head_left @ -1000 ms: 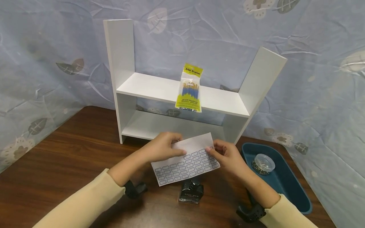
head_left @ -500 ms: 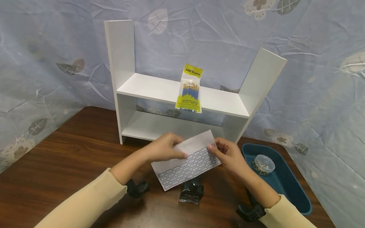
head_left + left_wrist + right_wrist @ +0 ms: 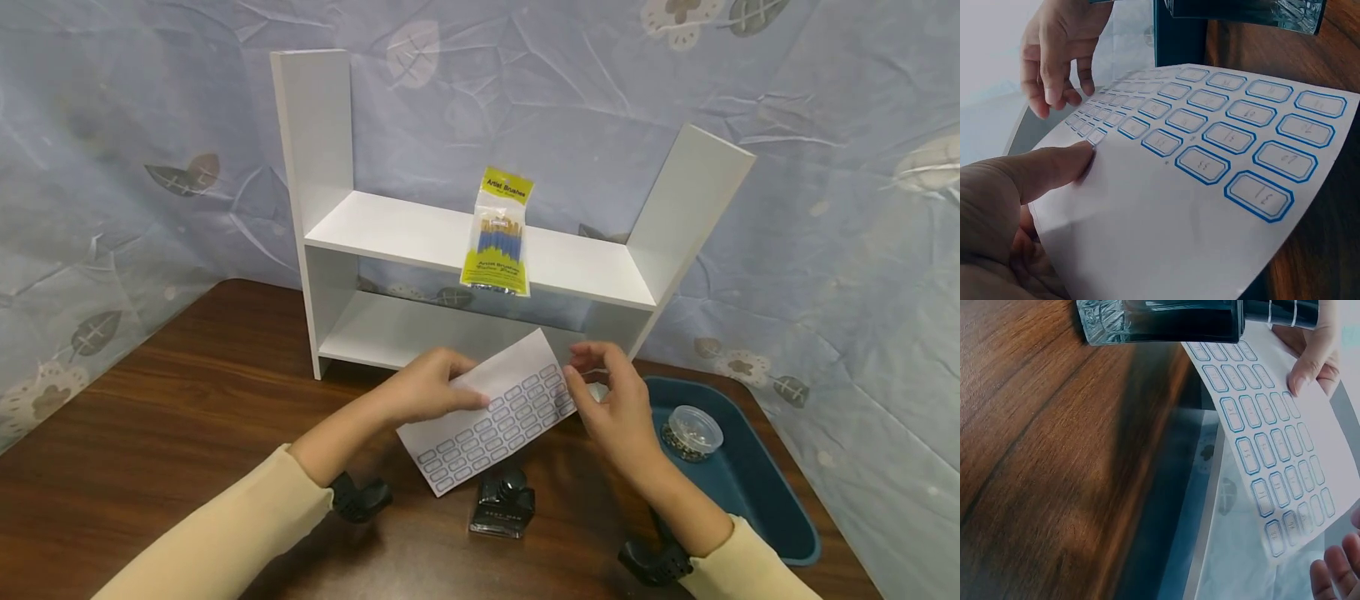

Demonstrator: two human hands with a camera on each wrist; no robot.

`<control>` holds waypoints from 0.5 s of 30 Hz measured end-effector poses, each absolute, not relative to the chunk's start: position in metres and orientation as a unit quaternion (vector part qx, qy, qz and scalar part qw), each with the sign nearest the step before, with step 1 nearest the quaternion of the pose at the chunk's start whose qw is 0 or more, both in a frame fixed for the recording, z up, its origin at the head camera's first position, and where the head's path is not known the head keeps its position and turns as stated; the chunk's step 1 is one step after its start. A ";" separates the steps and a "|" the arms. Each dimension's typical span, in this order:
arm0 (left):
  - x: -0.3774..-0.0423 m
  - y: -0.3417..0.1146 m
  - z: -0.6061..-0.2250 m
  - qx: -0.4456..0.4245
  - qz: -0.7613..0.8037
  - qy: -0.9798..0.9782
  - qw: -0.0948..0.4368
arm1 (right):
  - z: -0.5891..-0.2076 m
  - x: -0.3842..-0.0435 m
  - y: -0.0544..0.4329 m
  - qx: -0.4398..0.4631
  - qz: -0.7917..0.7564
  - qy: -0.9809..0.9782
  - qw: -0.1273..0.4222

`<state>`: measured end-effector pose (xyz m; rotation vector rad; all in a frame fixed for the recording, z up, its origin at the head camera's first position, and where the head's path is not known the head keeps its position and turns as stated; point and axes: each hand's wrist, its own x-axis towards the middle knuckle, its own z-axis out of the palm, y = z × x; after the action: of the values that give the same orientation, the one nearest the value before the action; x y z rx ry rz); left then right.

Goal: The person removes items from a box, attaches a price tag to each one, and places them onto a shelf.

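My left hand (image 3: 431,387) pinches a white sheet of stickers (image 3: 487,417), thumb on top and fingers underneath. Rows of blue-framed labels with handwritten numbers (image 3: 1232,134) cover part of the sheet; the strip by the left thumb is plain. The sheet is held tilted in the air. Just off its right end is my right hand (image 3: 611,408), its fingers loosely bent and apart from the paper in the left wrist view. Below the sheet, a dark glass perfume bottle (image 3: 502,508) with a black cap stands on the wooden table (image 3: 187,400).
Behind the hands stands a white two-tier shelf (image 3: 405,229). A yellow-topped pack of artist brushes (image 3: 497,237) leans over its upper board. On the right lies a blue tray (image 3: 757,492) with a clear round tub of small pieces (image 3: 693,432). Patterned cloth (image 3: 562,83) hangs behind.
The right hand has let go of the sheet's right end and moved slightly right and up. The left hand keeps its hold while the sheet has tilted, right end higher.
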<state>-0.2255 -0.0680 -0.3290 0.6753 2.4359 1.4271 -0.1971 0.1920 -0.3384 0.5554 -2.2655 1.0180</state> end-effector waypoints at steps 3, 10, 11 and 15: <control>-0.226 -0.068 -0.329 0.228 0.496 0.829 0.120 | -0.338 -0.195 0.191 0.231 0.370 -0.850 0.296; -0.225 -0.066 -0.329 0.251 0.506 0.816 0.124 | -0.345 -0.192 0.186 0.291 0.352 -0.857 0.240; -0.225 -0.066 -0.329 0.255 0.506 0.814 0.127 | -0.346 -0.192 0.185 0.296 0.352 -0.857 0.231; -0.224 -0.065 -0.328 0.261 0.505 0.813 0.130 | -0.348 -0.191 0.181 0.309 0.348 -0.860 0.207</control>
<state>-0.2238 -0.0648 -0.3281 0.7577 2.3607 1.4665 -0.1906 0.1807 -0.3481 0.8616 -2.3956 0.9695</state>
